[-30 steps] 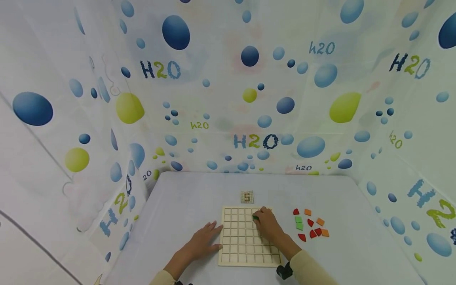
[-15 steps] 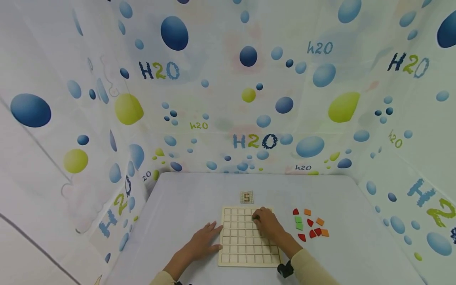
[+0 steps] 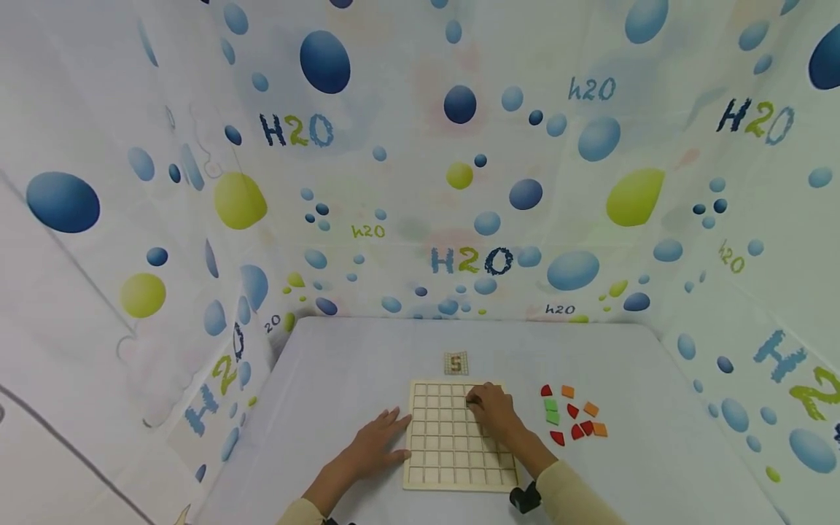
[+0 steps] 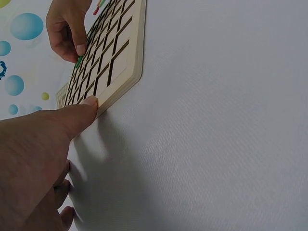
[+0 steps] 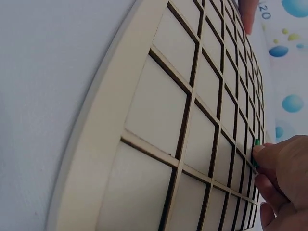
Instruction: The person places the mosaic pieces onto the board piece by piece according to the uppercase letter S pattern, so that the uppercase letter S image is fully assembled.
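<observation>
Piece (image 5: 257,142), green, long axis unclear, in right hand (image 3: 494,410), fingers (image 5: 267,153) pinched; left hand (image 3: 374,442), fingers apart, touching board (image 3: 448,443)

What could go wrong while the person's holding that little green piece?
The green piece is pinched in the right hand, so it might slip or land crooked on the wooden grid board. The left hand touches the board's edge, so a nudge could shift it.
</observation>
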Demonstrator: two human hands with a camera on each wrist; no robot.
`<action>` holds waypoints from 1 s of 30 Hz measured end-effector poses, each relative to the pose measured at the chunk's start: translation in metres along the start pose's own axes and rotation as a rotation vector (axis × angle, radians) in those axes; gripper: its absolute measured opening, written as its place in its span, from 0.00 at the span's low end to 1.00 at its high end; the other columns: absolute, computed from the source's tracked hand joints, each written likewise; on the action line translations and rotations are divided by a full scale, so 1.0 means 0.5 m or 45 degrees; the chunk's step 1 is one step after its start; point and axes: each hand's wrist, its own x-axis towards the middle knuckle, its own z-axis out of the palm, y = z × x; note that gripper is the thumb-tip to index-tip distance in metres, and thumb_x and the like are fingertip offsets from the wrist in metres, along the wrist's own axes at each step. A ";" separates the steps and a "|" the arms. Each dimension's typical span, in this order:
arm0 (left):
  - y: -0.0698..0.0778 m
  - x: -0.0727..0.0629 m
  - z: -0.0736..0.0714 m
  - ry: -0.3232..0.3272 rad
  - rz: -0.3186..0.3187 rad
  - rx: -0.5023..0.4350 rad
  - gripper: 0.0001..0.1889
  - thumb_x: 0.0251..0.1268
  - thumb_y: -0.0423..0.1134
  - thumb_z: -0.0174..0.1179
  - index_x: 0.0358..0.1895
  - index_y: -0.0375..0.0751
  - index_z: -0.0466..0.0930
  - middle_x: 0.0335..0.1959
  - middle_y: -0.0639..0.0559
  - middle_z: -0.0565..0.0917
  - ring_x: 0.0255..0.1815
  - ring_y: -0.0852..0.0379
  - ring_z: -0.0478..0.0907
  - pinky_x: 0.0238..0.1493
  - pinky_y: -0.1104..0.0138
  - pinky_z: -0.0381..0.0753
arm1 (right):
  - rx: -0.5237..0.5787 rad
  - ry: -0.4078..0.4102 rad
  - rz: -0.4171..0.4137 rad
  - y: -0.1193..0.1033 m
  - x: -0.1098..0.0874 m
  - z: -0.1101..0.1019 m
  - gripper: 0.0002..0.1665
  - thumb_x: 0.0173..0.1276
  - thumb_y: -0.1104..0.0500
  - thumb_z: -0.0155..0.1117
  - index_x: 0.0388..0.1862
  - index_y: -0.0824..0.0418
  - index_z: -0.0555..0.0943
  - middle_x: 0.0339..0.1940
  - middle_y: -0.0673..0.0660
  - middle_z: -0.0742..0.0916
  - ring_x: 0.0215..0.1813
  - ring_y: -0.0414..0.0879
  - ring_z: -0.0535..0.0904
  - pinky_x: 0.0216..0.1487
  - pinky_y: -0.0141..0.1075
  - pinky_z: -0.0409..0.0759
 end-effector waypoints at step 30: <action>-0.005 0.000 0.006 0.012 0.011 0.017 0.39 0.73 0.61 0.62 0.80 0.46 0.67 0.82 0.35 0.64 0.82 0.30 0.59 0.76 0.33 0.63 | -0.086 -0.038 -0.066 0.011 0.004 -0.008 0.05 0.73 0.64 0.70 0.46 0.58 0.85 0.40 0.52 0.85 0.44 0.51 0.79 0.44 0.57 0.79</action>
